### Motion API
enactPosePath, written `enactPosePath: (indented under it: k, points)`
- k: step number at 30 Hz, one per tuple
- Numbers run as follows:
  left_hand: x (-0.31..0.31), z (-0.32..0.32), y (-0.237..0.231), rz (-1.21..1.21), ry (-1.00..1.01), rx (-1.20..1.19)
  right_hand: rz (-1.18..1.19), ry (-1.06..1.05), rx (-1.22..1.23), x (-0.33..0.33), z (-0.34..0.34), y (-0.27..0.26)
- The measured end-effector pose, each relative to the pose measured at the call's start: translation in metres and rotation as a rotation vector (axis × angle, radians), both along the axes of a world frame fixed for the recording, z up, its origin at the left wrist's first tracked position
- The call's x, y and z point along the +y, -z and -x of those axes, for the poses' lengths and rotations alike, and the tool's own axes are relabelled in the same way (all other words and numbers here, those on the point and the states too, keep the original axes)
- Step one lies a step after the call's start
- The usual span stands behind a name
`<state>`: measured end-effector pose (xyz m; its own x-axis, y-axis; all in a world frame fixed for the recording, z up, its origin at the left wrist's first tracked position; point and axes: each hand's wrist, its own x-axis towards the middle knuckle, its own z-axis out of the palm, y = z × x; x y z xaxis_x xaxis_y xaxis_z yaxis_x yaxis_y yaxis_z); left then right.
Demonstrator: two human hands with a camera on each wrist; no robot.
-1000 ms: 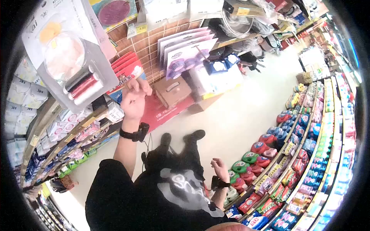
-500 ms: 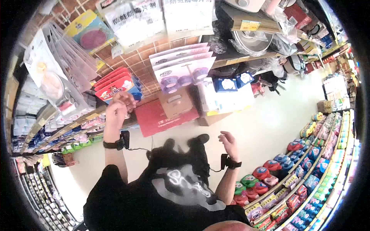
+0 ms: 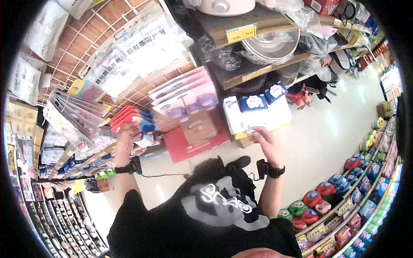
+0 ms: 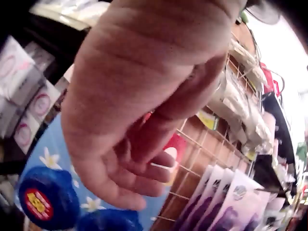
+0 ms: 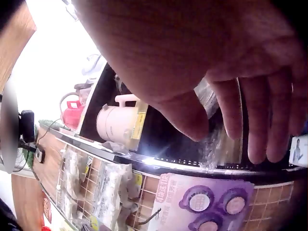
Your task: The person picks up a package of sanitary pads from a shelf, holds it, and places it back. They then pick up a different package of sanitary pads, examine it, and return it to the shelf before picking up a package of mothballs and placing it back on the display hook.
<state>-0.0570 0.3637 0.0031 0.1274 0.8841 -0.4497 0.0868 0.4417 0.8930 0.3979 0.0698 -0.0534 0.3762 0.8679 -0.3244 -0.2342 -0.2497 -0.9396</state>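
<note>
My left hand [image 3: 125, 139] is raised at a row of red-and-blue hanging cards [image 3: 134, 118], its loosely curled fingers overlapping the front one. In the left wrist view, that card [image 4: 50, 156] shows white flowers and round blue pieces behind my fingers [image 4: 127, 192]. Nothing shows between thumb and fingertips. My right hand [image 3: 267, 145] hovers with fingers apart before a white box [image 3: 234, 116] topped by blue packs [image 3: 253, 103]. In the right wrist view, its fingers [image 5: 257, 120] are extended and hold nothing. Purple-and-white cards [image 3: 189, 105] hang between both hands.
A brown carton [image 3: 200, 131] sits on a red box [image 3: 185, 148] below the wire grid. White pouches [image 3: 148, 47] hang above. Shelves with a plastic-wrapped pan [image 3: 275, 45] stand at upper right. Detergent bottles [image 3: 312, 198] line the right shelves.
My right hand has risen from low beside my body towards the white box. My left hand has moved lower and left to the red-and-blue cards. The head view has turned.
</note>
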Motion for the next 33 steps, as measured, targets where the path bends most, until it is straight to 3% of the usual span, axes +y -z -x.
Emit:
enactPosePath:
  k: [5, 9, 15, 18, 21, 22, 25, 30, 31, 33]
  points:
    - [0.003, 0.006, 0.012, -0.064, 0.007, 0.003, -0.089, 0.030, -0.102, 0.007, -0.030, 0.021]
    - [-0.002, 0.000, 0.012, -0.100, -0.068, -0.129, -0.166, -0.074, -0.117, 0.049, -0.028, -0.010]
    - [0.001, -0.001, 0.015, -0.089, -0.090, -0.043, -0.321, -0.319, -0.074, 0.129, 0.027, -0.048]
    - [-0.007, -0.008, 0.006, -0.138, -0.103, -0.005, -0.157, -0.491, -0.057, 0.165, 0.053, -0.083]
    - [-0.008, -0.011, 0.003, -0.128, -0.098, -0.007, -0.211, -0.557, -0.125, 0.189, 0.076, -0.085]
    - [-0.007, -0.009, 0.005, -0.123, -0.107, -0.043, -0.258, -0.546, -0.284, 0.194, 0.082, -0.075]
    - [-0.009, -0.012, 0.006, -0.170, -0.104, -0.057, -0.194, -0.645, -0.020, 0.204, 0.090, -0.066]
    - [-0.007, -0.013, 0.014, -0.204, -0.157, -0.055, -0.122, -0.646, -0.005, 0.202, 0.094, -0.078]
    - [-0.008, -0.019, -0.001, -0.167, -0.116, 0.069, -0.111, -0.625, 0.008, 0.201, 0.097, -0.077]
    - [-0.009, -0.015, 0.004, -0.203, -0.113, -0.040, -0.094, -0.607, 0.019, 0.200, 0.102, -0.077]
